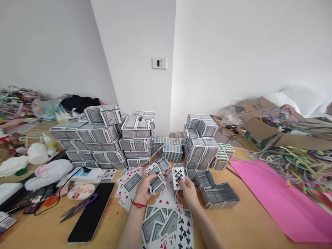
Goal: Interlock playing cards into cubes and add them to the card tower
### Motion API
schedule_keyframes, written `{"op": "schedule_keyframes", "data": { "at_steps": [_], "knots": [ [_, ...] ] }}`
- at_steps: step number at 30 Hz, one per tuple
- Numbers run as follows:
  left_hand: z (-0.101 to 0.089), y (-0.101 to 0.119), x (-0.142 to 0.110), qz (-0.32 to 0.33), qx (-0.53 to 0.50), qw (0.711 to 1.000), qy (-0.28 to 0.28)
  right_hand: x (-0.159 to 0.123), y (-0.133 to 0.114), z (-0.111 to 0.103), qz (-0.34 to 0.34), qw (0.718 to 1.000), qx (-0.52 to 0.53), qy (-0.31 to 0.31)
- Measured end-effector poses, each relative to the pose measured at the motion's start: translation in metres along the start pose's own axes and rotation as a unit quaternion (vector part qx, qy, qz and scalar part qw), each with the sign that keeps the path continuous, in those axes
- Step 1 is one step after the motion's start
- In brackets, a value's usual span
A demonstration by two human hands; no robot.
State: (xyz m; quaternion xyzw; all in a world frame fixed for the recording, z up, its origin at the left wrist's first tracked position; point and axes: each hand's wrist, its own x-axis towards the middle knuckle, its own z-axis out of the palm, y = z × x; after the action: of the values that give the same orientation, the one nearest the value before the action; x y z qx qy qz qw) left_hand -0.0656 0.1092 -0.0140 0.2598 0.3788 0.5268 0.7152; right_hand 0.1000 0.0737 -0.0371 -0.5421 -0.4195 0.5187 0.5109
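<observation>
My left hand (pixel 144 187), with a red string bracelet at the wrist, is closed on a small structure of folded playing cards (pixel 157 183). Between the fingers of my right hand (pixel 190 193) is a single playing card (pixel 178 178), its clubs face towards me; the two hands are a little apart. Below them lies a loose pile of playing cards (pixel 166 223), some face up and some back up. More cards (pixel 129 186) are spread left of my left hand. An L-shaped open box built from folded cards (pixel 220 197) sits right of my right hand.
Stacked card blocks stand behind, at left (pixel 95 138) and right (pixel 202 141). Left on the table (pixel 109 224) are a black phone (pixel 90 211) and purple-handled scissors (pixel 80 207). A pink sheet (pixel 275 200), tangled coloured strands (pixel 298 169) and cardboard boxes (pixel 280 135) lie right.
</observation>
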Motion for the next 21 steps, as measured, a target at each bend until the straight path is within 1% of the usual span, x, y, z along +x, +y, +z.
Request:
{"op": "schedule_keyframes", "data": {
  "at_steps": [2,4,9,13,18,21],
  "knots": [
    [0.001,-0.001,0.001,-0.003,-0.008,1.0,-0.003,-0.001,0.001,0.002,-0.007,0.997,0.075,-0.017],
    [0.001,-0.002,0.001,-0.004,-0.012,1.0,-0.001,-0.003,0.0,0.005,-0.018,0.995,0.096,-0.026],
    [0.003,-0.004,0.0,-0.013,-0.003,1.0,0.015,-0.008,-0.003,0.013,-0.046,0.997,0.052,-0.031],
    [0.003,-0.004,-0.001,-0.015,-0.001,1.0,0.017,-0.009,-0.002,0.014,-0.04,0.998,0.031,-0.028],
    [0.001,-0.004,-0.001,0.0,0.002,1.0,0.0,-0.009,0.0,0.014,-0.039,0.999,0.027,-0.028],
    [0.0,-0.004,-0.001,0.014,0.007,1.0,0.008,-0.009,0.001,0.014,-0.045,0.998,0.032,-0.03]
  ]
}}
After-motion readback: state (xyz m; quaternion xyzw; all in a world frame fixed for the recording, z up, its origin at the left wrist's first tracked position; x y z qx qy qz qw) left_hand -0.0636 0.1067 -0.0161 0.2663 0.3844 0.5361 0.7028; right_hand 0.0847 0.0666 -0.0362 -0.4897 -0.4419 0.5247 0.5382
